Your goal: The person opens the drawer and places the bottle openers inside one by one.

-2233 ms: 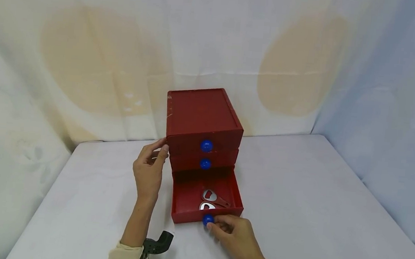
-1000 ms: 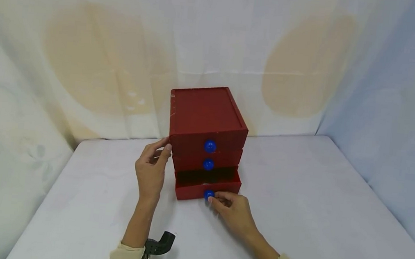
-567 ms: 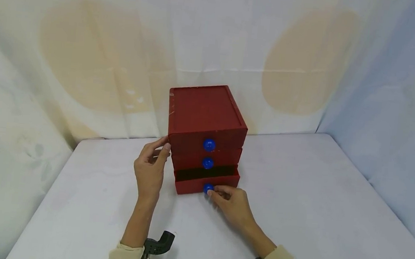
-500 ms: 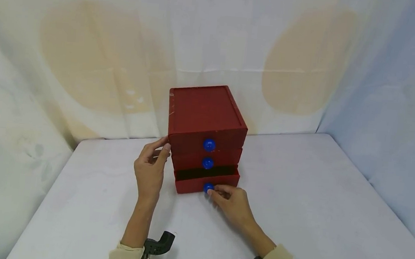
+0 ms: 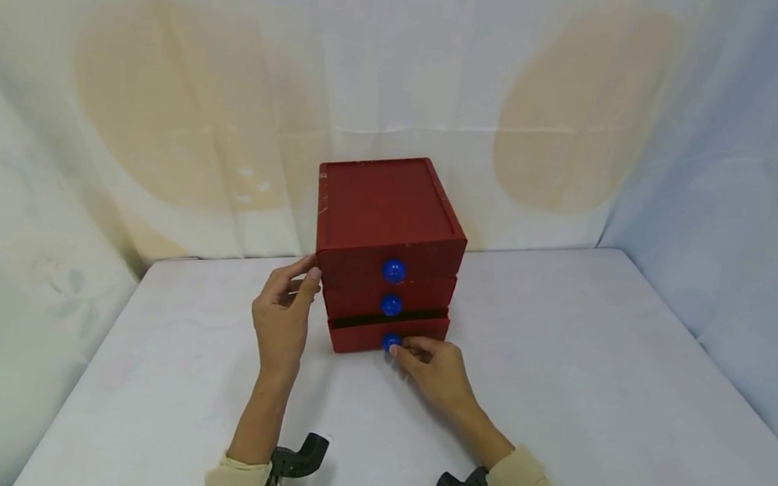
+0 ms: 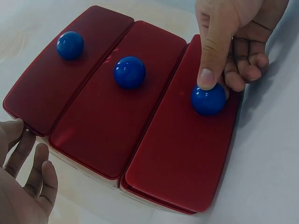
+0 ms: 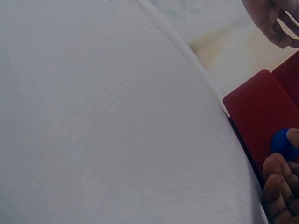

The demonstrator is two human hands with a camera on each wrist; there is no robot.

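A red three-drawer chest [image 5: 385, 212] stands on the white table [image 5: 592, 384], with one blue knob on each drawer front. My right hand [image 5: 432, 364] pinches the bottom drawer's knob [image 5: 390, 342]; in the left wrist view one finger lies on top of this knob [image 6: 208, 100]. The bottom drawer [image 5: 360, 337] is pushed almost fully in, with a thin dark gap above its front. My left hand [image 5: 281, 318] rests with relaxed fingers against the chest's left front corner. The drawer's inside is hidden.
The top knob [image 5: 393, 271] and middle knob [image 5: 390, 304] sit on shut drawers. White cloth hangs behind the table and at both sides. Black wrist camera mounts [image 5: 294, 458] show near the front table edge.
The bottom drawer has slid from wide open to almost shut, my right hand moving in with its knob. The metal bottle openers seen inside are now out of sight. My left hand has stayed put.
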